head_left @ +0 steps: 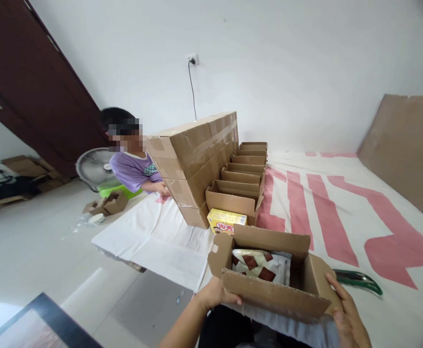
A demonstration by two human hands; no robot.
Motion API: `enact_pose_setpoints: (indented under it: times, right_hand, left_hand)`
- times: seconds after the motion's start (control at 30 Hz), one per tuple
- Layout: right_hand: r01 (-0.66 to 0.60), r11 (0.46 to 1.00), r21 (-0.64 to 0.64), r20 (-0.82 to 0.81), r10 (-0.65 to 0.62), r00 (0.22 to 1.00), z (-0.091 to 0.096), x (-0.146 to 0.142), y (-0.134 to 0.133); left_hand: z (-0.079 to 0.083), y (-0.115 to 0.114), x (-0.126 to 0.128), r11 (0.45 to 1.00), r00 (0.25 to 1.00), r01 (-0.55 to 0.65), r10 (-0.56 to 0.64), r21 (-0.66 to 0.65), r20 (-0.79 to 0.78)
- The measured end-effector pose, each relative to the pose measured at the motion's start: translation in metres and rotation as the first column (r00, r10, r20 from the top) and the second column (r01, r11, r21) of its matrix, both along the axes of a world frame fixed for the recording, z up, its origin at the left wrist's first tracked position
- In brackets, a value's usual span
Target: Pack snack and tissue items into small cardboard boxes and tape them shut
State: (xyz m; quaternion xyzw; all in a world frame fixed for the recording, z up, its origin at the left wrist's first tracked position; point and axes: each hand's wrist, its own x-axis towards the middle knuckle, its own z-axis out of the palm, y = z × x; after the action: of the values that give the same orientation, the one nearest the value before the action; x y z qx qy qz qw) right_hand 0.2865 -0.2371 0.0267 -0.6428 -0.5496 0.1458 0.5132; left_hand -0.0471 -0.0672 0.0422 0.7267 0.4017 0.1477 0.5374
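Note:
An open cardboard box stands at the near edge of the table, right in front of me, with its flaps up. Inside it lies a white foil pouch with brown diamond shapes. My left hand grips the box at its near left corner, the thumb along the front wall. At the other end, my right hand is closed on the right side flap, fingers behind and thumb in front. Just behind the box sits a small yellow printed carton. A green box cutter lies to the right, close to my right hand.
Several open cardboard boxes stand in a row toward the wall, beside a stack of taped cartons. Another person is at the table's left side. A fan stands on the floor; a large cardboard sheet leans at right.

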Motion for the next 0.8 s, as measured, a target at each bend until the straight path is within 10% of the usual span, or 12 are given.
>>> enact_pose_setpoints:
  times: [0.2,0.5,0.67,0.8]
  right_hand:
    - [-0.031,0.996,0.079,0.135,0.02,0.991,0.031,0.031,0.008]
    - [0.096,0.981,0.169,0.298,-0.143,0.944,0.14,0.02,0.026]
    - [-0.205,0.966,0.156,0.462,0.112,0.88,0.174,0.003,0.044]
    - [-0.472,0.874,-0.112,0.537,0.453,0.712,0.19,-0.019,0.062]
  left_hand:
    - [0.0,-0.001,-0.001,1.0,1.0,-0.005,0.005,0.015,-0.009]
    - [0.008,-0.001,0.001,0.999,1.0,0.005,-0.004,0.039,-0.029]
    - [0.006,-0.003,0.0,1.0,1.0,0.011,-0.011,0.004,-0.01]
    - [0.006,-0.009,-0.001,0.999,0.998,-0.021,0.019,0.029,0.057]
